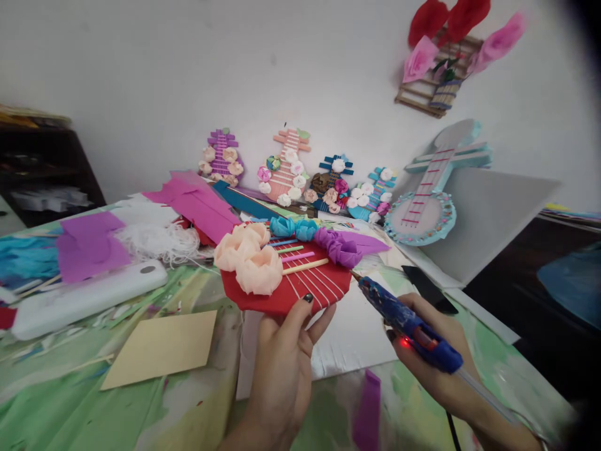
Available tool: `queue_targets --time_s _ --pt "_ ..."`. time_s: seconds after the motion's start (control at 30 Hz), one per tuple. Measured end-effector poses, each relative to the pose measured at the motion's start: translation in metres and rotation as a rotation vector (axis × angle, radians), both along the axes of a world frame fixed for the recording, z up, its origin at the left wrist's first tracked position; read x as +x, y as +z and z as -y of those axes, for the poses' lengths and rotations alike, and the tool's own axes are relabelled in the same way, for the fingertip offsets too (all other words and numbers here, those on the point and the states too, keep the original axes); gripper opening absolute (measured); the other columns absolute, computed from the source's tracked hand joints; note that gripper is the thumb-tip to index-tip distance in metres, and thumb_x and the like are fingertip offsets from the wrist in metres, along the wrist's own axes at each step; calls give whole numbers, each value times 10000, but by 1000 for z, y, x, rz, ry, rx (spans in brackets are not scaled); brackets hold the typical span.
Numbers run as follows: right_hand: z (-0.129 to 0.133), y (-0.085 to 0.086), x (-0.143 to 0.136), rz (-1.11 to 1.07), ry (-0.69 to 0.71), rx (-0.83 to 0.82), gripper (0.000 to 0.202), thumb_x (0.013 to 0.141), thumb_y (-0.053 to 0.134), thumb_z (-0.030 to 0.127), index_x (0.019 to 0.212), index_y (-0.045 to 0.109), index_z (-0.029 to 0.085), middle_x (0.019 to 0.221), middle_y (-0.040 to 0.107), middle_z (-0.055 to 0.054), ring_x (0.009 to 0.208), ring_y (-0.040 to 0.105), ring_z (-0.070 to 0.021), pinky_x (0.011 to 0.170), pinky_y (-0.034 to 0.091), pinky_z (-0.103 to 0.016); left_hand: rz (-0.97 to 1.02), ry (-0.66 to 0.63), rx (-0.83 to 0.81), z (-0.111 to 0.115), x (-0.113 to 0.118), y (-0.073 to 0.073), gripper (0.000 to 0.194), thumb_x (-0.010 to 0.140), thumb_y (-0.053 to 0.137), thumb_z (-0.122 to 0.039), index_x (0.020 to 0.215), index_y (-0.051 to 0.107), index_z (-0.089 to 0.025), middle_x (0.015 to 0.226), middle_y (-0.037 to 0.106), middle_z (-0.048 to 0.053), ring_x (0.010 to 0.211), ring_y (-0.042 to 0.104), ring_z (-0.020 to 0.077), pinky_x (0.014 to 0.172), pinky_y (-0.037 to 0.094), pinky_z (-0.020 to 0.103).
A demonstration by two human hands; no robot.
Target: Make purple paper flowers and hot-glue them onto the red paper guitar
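Observation:
My left hand (286, 351) holds up a red paper lute (263, 304) by its near edge, thumb on the front face. White strings and thin coloured strips cross its body. Peach paper flowers (258, 269) cover its left side; blue flowers (293, 228) and a purple flower (339, 245) sit along its far edge. In my right hand (432, 351) is a blue glue gun (408, 322) with a small red light lit. Its nozzle points at the lute's right edge, close to the purple flower; whether they touch I cannot tell. A clear glue stick trails from its back end.
Several decorated paper lutes (282, 169) lean on the wall, with a larger banjo-like model (422, 200) at right. Purple paper (91, 244), white yarn (157, 241) and a white plastic tool (94, 297) lie left. A tan card (162, 347) lies in front; a dark phone (429, 289) lies right.

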State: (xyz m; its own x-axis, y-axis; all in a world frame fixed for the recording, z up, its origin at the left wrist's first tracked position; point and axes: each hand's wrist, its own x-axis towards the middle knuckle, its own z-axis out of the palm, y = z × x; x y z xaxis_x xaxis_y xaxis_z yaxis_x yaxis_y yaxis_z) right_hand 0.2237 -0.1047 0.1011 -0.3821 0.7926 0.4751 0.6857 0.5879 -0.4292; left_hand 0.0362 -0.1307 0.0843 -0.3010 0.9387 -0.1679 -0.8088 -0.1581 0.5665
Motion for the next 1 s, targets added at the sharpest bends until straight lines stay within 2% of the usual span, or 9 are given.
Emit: queue_targets --time_s 0.1,0.27,0.4,0.47,0.57,0.63,0.77,0.87,1.0 --pt "0 9 -2 32 -20 -3 66 713 547 235 753 494 237 582 527 37 490 453 -126 476 358 -242 9 13 -21 2 -1 -1 169 710 635 -130 865 586 -177 994 713 34 993 661 251 857 579 428" --pt "1 21 -2 105 -36 87 59 755 548 266 742 511 222 601 514 18 519 461 -128 485 364 -241 67 3 -13 4 0 -3 243 704 640 -108 931 600 -184 1027 707 40 1043 640 250 865 580 410" --pt "2 23 -1 181 38 38 78 757 555 267 718 517 211 602 516 16 512 460 -126 476 359 -249 148 -27 -13 5 3 -7 272 688 661 -108 943 596 -174 1063 698 57 1053 633 272 874 571 437" --pt "3 19 -1 152 31 22 98 750 581 277 712 524 207 608 534 12 519 481 -131 473 363 -252 205 -36 -31 6 7 -12 281 689 656 -100 952 593 -177 1087 690 62 1063 628 278 872 571 449" --pt "3 4 -7 -104 -103 -16 181 757 626 325 687 513 203 541 522 26 458 468 -115 441 364 -244 238 -53 -69 8 16 -19 288 697 647 -89 966 593 -175 1084 691 71 1040 642 271 883 567 442" --pt "1 -9 -13 -309 -190 -121 212 784 615 377 724 521 197 484 526 32 423 467 -112 428 368 -239 245 -53 -95 9 23 -23 244 709 640 -81 933 593 -167 1062 699 78 1005 660 262 886 566 429" --pt "-10 -33 -28 -719 -271 -250 281 761 654 424 823 513 189 552 621 -2 454 539 -126 414 377 -224 216 -51 -100 12 39 -29 207 735 652 -106 926 599 -166 1040 708 87 969 676 255 877 567 404" --pt "-16 -37 -37 -931 -269 -337 312 700 718 404 794 518 183 628 644 -13 478 573 -125 405 386 -215 129 -51 -71 15 49 -37 235 741 681 -167 967 616 -159 1050 705 102 980 671 262 877 559 386" --pt "-15 -29 -45 -1066 -187 -404 291 638 773 314 774 562 168 673 636 -5 531 597 -118 458 440 -215 -14 62 -54 17 57 -42 295 751 681 -244 1016 628 -129 1072 694 123 1001 659 270 870 550 378"
